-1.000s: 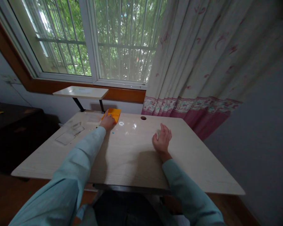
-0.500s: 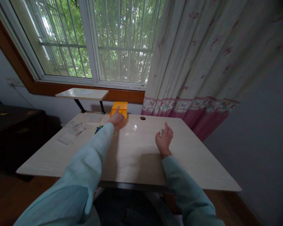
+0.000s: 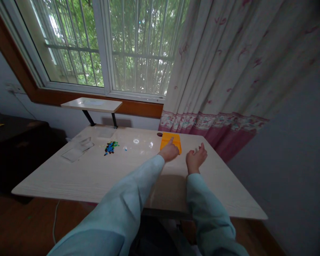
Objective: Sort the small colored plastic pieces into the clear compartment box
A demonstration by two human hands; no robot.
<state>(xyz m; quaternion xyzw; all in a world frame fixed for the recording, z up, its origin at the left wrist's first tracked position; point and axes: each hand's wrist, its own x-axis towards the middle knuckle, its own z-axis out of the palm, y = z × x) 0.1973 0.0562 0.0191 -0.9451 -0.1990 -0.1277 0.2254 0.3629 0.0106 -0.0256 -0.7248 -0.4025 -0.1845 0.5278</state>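
My left hand (image 3: 169,152) grips the near side of an orange box (image 3: 165,139), its index finger stretched over the front part. The box appears tilted toward the back right of the desk; its inside cannot be made out. To the right of the box, my right hand (image 3: 196,158) is raised over the desk with thumb and fingers apart and nothing in it. A pile of small blue, green and dark pieces (image 3: 111,147) lies left of centre, well away from both hands.
Clear plastic trays or lids (image 3: 76,151) lie on the white desk (image 3: 109,181) at left. A raised shelf (image 3: 93,104) on black legs stands at the back left. A round cable hole (image 3: 159,134) is beside the box. A curtain (image 3: 213,121) hangs behind the right side.
My left hand has carried the orange box from near the shelf to the right, uncovering the pile of pieces. My right hand has shifted slightly right.
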